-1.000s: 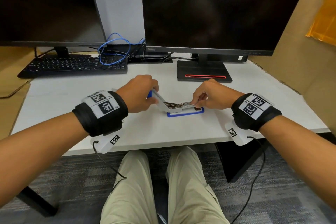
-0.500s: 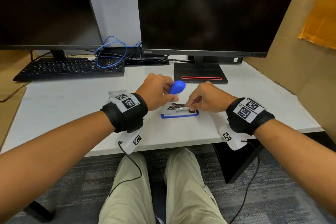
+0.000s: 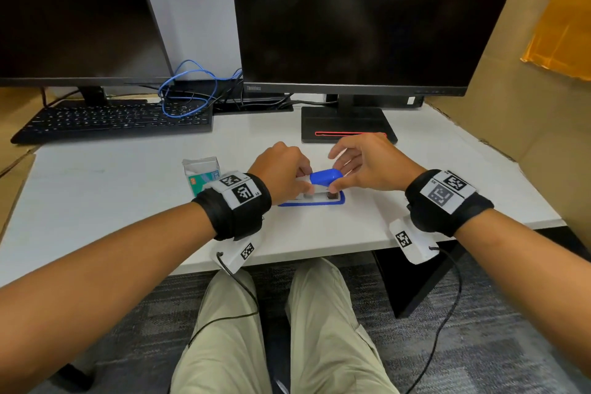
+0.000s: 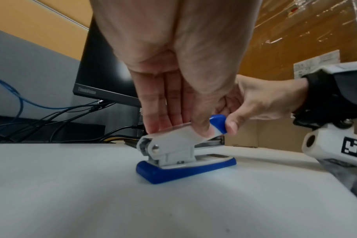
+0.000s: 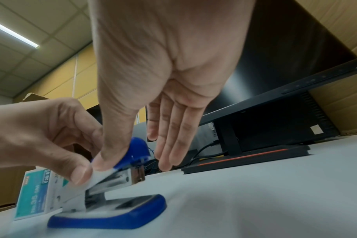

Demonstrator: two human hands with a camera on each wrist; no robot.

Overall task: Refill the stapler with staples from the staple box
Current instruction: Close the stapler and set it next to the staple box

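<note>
A white desk (image 3: 96, 201) fills the middle of the head view, backed by cardboard panels at the right edge and a grey partition behind. Two dark monitors (image 3: 351, 16) take up the top of the frame, both cut off by its upper edge; the left one also runs off the left side. A black keyboard (image 3: 112, 120) lies at centre left, with a blue cable (image 3: 188, 89) looped just above it, its ends lost among black leads.

At frame centre the stapler (image 3: 315, 189) sits on the desk on its blue base, its white arm with a blue tip lowered over the metal magazine; whether it is fully shut I cannot tell, as fingers cover the seam. The left hand (image 3: 281, 174) grips the rear of the arm, thumb on the near side and fingers laid along the top in the left wrist view, hiding most of it from the head camera. The right hand (image 3: 364, 165) pinches the blue tip between thumb and forefinger; its other fingers hang straight and apart, touching nothing.

The staple box (image 3: 203, 174) stands just left of the left wrist, flap open, its lower part hidden behind the wristband. Its contents cannot be seen, and its print is blurred in the right wrist view.
</note>
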